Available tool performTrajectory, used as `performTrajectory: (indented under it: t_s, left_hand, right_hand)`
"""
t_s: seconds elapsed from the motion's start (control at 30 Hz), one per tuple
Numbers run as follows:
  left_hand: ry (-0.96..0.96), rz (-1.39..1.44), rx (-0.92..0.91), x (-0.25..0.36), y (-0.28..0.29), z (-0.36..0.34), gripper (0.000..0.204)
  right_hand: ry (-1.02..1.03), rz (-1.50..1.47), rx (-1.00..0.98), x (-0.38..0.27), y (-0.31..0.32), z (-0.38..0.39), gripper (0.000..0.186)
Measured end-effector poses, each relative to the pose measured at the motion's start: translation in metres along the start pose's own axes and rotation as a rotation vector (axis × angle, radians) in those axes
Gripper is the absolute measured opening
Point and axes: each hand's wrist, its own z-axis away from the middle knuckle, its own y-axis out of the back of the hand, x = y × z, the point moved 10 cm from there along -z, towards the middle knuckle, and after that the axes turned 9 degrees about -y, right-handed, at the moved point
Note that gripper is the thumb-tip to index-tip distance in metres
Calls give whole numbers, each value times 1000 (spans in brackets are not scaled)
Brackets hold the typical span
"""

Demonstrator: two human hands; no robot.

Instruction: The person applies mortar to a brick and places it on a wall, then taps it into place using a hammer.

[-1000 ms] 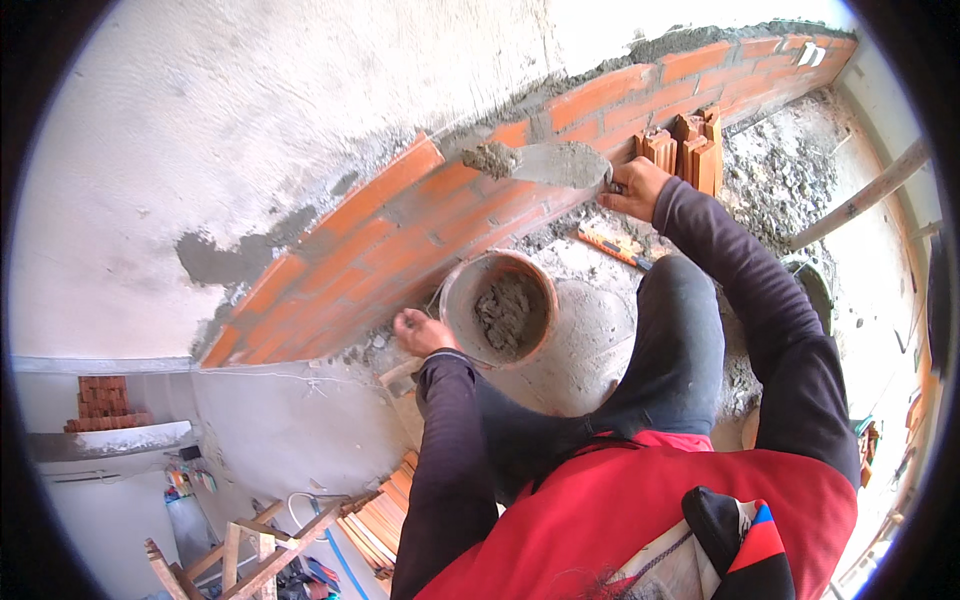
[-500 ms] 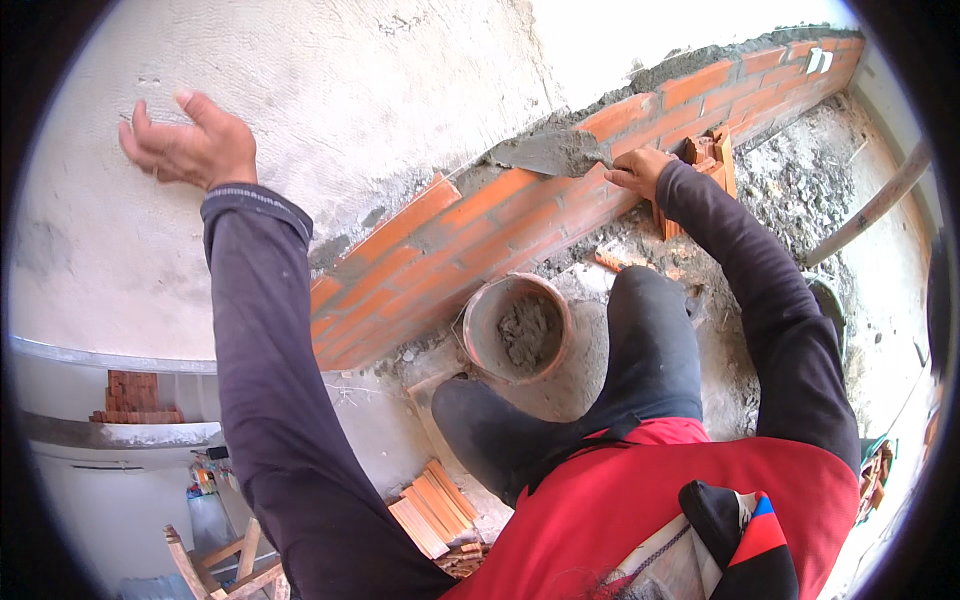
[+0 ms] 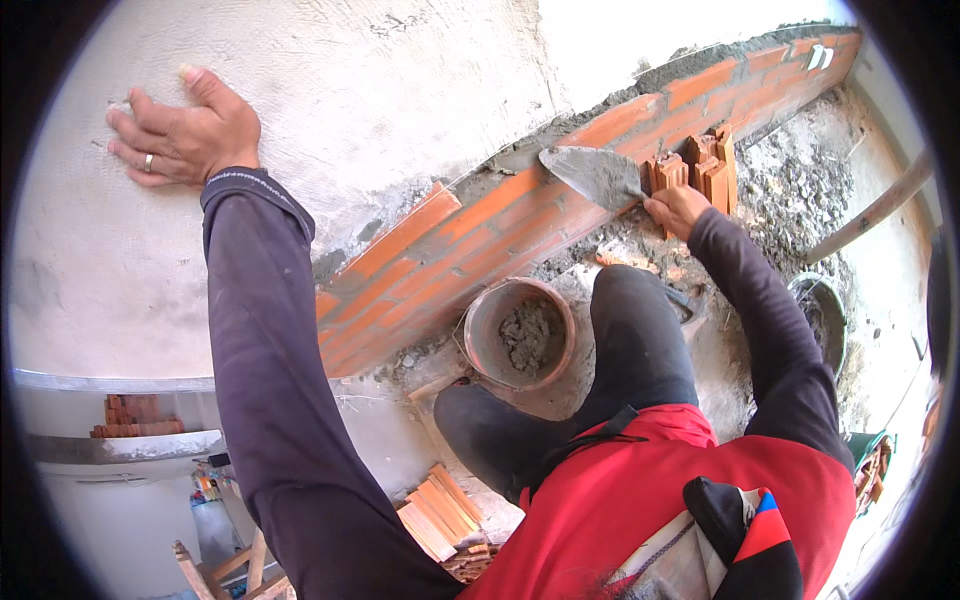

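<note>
My left hand [image 3: 190, 135], a ring on one finger, is spread against the pale plastered wall [image 3: 420, 90]. Closed around a trowel's handle, my right hand [image 3: 677, 210] is just in front of a low brick wall [image 3: 500, 235]. The trowel's grey, mortar-smeared blade [image 3: 592, 174] points left and overlaps the brick wall's upper edge. Wet mortar [image 3: 482, 182] lies along that edge between a brick [image 3: 405, 232] on the left and the bricks farther right. Below the wall, a bucket [image 3: 473, 335] with mortar inside stands by my knees.
Several hollow bricks [image 3: 718, 172] stand stacked just beyond my right hand. Rubble [image 3: 800, 190] covers the ground at right, where a wooden pole [image 3: 875, 208] slants in and a second bucket [image 3: 840, 335] stands. More bricks [image 3: 440, 510] lie at lower left, near a wooden frame [image 3: 225, 575].
The trowel has shifted right and nearer to me, off the mortar on the wall's top, its blade face now showing. My left hand has spread flatter onto the plaster.
</note>
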Motion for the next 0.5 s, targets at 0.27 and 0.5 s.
performTrajectory:
  t_s: [0.27,0.5]
  left_hand:
    - [2,63,43,0,-2,3,67]
    - [-62,12,77,-7,2,2,65]
  right_hand:
    - [44,-70,-19,-80,-28,2,38]
    - [18,163,91,-81,-21,21,37]
